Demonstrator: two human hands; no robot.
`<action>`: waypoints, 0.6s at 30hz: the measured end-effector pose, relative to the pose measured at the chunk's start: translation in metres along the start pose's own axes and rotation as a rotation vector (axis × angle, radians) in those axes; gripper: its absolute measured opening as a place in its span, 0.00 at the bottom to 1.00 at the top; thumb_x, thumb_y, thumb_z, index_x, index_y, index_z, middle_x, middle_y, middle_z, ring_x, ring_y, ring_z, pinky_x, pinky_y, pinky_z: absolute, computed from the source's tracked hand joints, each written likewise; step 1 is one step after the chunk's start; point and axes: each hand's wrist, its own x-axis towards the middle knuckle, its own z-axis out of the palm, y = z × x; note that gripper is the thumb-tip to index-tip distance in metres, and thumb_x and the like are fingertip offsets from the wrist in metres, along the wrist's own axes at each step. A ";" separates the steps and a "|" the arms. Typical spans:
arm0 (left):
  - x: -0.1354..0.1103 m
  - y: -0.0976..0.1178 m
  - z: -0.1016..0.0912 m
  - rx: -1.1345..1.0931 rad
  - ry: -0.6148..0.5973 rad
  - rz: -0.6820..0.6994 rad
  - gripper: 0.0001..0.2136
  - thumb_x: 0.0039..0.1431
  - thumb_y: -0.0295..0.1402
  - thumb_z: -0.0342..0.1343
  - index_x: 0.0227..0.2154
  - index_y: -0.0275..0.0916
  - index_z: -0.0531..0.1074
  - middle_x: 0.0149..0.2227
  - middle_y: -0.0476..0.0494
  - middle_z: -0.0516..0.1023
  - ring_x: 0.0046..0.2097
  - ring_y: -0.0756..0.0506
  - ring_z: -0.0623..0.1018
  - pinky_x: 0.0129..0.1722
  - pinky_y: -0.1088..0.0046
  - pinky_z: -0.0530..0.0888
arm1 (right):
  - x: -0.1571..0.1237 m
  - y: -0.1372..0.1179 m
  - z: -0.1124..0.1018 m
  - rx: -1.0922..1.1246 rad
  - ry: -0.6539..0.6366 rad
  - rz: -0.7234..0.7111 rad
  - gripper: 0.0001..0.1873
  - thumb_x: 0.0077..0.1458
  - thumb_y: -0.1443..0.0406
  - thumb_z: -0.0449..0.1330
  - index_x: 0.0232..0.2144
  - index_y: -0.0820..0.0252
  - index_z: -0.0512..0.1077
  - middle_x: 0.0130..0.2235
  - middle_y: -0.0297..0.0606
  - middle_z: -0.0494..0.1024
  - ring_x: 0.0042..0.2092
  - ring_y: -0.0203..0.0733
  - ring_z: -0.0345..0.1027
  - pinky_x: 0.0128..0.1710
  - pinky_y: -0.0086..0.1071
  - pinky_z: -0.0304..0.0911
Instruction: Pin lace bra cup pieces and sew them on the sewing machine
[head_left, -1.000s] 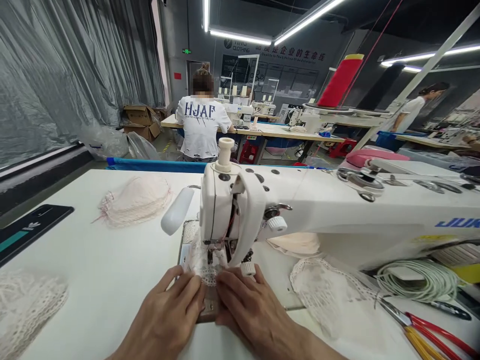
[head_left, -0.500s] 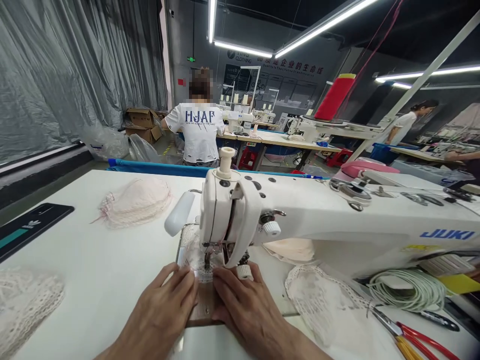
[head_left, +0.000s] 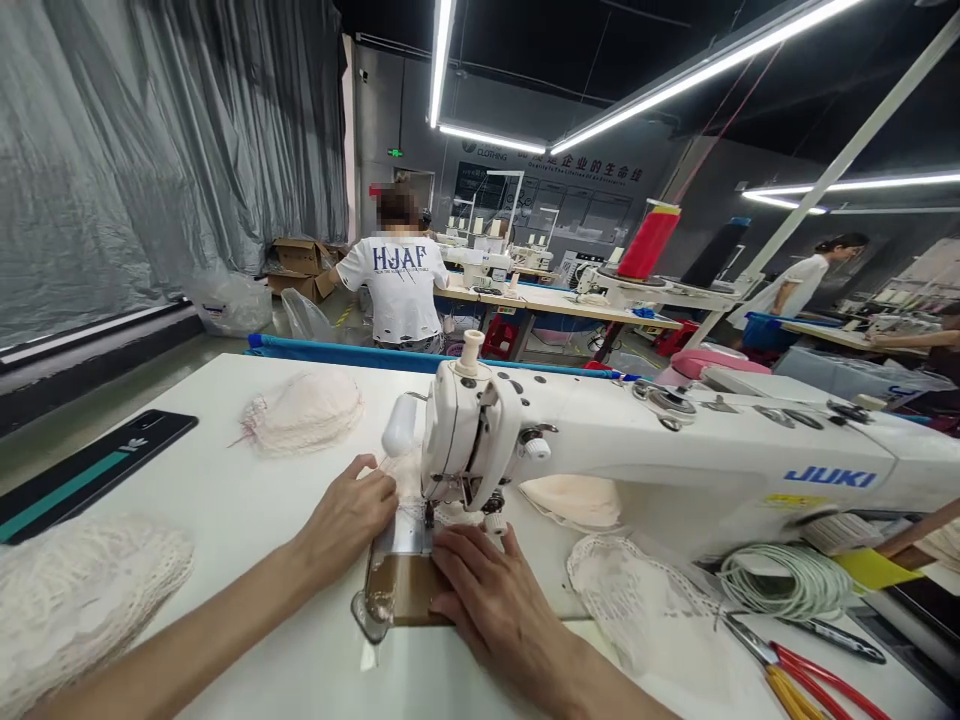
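Two hands pressed flat, fingers together, on lace piece (head_left: 409, 480): left hand (head_left: 349, 515), right hand (head_left: 487, 590). Fingertips kept near needle (head_left: 429, 512); puncture risked if slipped.

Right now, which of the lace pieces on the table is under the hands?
The small lace piece beneath the sewing machine's needle; the other lace piles lie apart, untouched.

Bg & table clutter, sewing shop

Pink lace pile (head_left: 304, 412) far L on table (head_left: 225, 500); dark phone (head_left: 82, 472) at L edge; coiled cord (head_left: 780, 580) + red/yellow snips (head_left: 806, 680) R; red thread cone (head_left: 649, 243); co-worker in white tee (head_left: 397, 285) behind.
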 end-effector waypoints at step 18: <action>-0.121 0.127 -0.118 -1.514 -0.604 -0.898 0.14 0.44 0.39 0.65 0.35 0.43 0.73 0.35 0.51 0.74 0.38 0.46 0.71 0.35 0.77 0.64 | -0.007 -0.067 -0.060 1.175 -0.948 0.172 0.14 0.45 0.60 0.67 0.30 0.67 0.74 0.27 0.31 0.73 0.30 0.31 0.66 0.31 0.22 0.59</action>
